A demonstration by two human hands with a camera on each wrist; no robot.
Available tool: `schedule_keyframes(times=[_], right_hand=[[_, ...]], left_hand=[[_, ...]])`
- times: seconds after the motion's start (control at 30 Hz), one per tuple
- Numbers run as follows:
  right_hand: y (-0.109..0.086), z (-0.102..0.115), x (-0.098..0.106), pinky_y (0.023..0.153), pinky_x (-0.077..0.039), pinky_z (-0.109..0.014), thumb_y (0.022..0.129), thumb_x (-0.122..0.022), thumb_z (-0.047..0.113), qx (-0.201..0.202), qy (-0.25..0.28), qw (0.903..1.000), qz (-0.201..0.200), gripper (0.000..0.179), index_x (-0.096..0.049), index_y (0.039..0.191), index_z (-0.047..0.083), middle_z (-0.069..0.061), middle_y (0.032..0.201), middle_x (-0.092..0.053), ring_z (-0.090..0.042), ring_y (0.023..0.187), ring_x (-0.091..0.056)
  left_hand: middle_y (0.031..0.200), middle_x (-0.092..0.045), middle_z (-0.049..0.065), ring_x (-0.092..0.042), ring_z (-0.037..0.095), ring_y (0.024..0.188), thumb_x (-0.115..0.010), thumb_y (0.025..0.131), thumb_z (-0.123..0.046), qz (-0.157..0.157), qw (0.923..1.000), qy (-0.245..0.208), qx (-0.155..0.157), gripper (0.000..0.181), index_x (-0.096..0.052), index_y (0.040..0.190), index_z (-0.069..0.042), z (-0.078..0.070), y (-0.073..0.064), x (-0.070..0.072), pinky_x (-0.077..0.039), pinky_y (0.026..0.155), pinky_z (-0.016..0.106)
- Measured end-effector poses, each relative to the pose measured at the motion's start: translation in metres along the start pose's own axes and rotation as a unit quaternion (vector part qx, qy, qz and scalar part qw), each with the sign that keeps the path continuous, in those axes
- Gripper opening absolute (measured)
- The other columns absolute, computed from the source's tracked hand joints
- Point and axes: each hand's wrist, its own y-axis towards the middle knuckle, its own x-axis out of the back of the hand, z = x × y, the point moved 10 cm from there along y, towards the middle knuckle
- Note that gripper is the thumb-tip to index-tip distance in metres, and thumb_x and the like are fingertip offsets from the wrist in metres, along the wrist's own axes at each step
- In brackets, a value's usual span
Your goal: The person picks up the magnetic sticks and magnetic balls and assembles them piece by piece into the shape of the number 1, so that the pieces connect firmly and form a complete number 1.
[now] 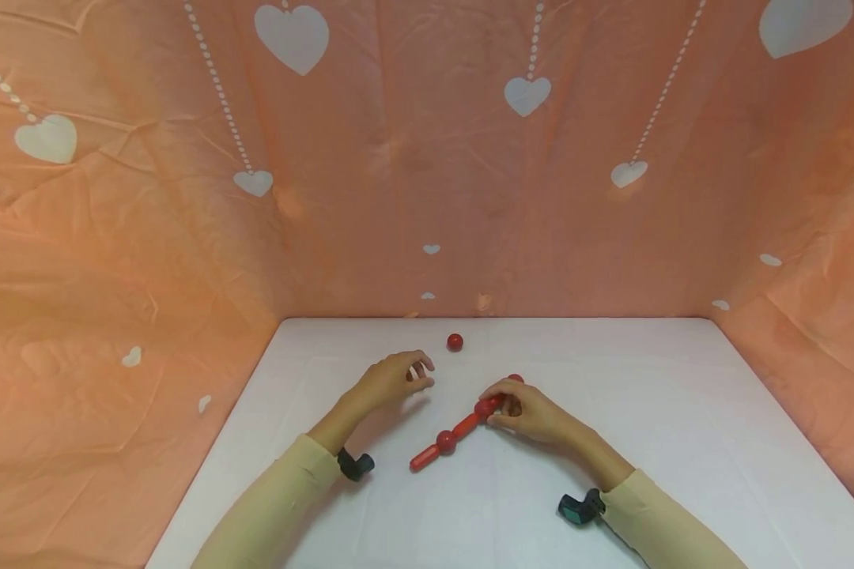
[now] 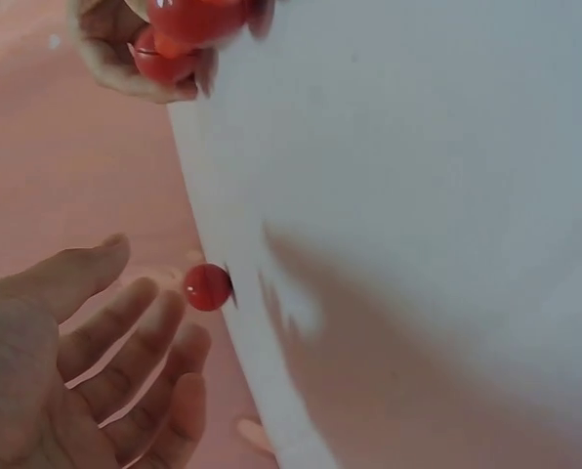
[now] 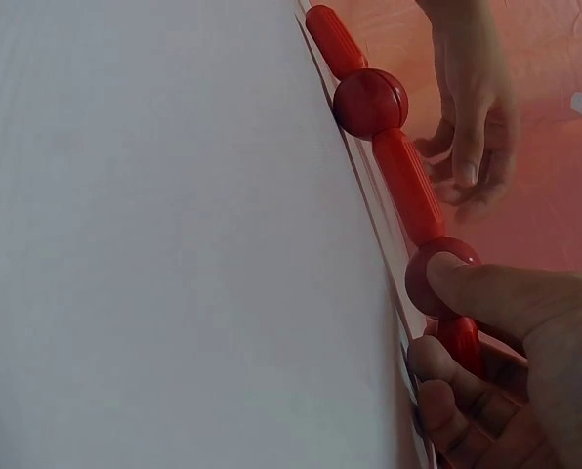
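A chain of red rods and red balls in turn (image 1: 465, 427) runs slantwise over the white table. My right hand (image 1: 534, 415) grips it toward its far end; in the right wrist view the thumb lies on a ball (image 3: 428, 283) and the fingers curl about the rod (image 3: 461, 344) beside it. Part of the chain is hidden by that hand, with one ball (image 1: 515, 378) showing past it. Left of the chain, my left hand (image 1: 393, 374) hovers over the table with loosely bent fingers, holding nothing. A loose red ball (image 2: 207, 287) is the thing beyond its fingertips.
The white tabletop (image 1: 683, 411) ends at a back edge close behind the loose ball. An orange cloth with white hearts (image 1: 427, 174) hangs behind and at both sides. Each wrist wears a small black camera (image 1: 357, 465).
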Motion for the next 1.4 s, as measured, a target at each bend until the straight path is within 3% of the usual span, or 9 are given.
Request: schedule_keyframes(times=[0.5,0.77,0.97,1.4], right_hand=[[0.0,-0.002,-0.001,0.076,-0.051,-0.025,0.095,-0.084,0.019,-0.007,0.002,1.0,0.004,0.034,-0.072,0.128,0.019,0.003,0.113,-0.066,-0.012,0.087,-0.057],[0.001,0.0,0.0,0.076,-0.052,-0.025,0.096,-0.084,0.018,-0.004,0.0,1.0,0.004,0.034,-0.072,0.128,0.018,0.003,0.113,-0.066,-0.011,0.087,-0.058],[0.0,-0.003,-0.001,0.076,-0.052,-0.026,0.095,-0.084,0.018,-0.008,0.0,1.0,0.005,0.034,-0.072,0.127,0.018,0.003,0.112,-0.066,-0.011,0.086,-0.058],[0.001,-0.005,0.0,0.075,-0.052,-0.026,0.096,-0.084,0.019,-0.012,0.003,0.9999,0.005,0.034,-0.072,0.127,0.019,0.003,0.112,-0.065,-0.013,0.087,-0.057]], left_hand=[[0.127,-0.071,0.006,-0.068,0.023,0.105,-0.076,0.102,-0.029,-0.023,0.9996,0.016,0.001,0.039,-0.064,0.138,-0.016,0.007,0.043,-0.002,-0.056,0.092,0.046],[0.131,-0.069,0.008,-0.067,0.027,0.115,-0.073,0.104,-0.03,-0.01,0.9998,0.009,0.015,0.04,-0.063,0.14,-0.016,0.01,0.062,-0.008,-0.056,0.099,0.049],[0.132,-0.068,0.01,-0.067,0.028,0.117,-0.074,0.104,-0.027,-0.01,0.9997,0.011,0.02,0.041,-0.062,0.141,-0.014,0.011,0.074,-0.012,-0.056,0.102,0.048],[0.141,-0.064,0.012,-0.065,0.029,0.127,-0.074,0.104,-0.026,0.004,0.9988,0.049,-0.006,0.051,-0.057,0.15,-0.013,0.006,0.089,-0.019,-0.052,0.109,0.05]])
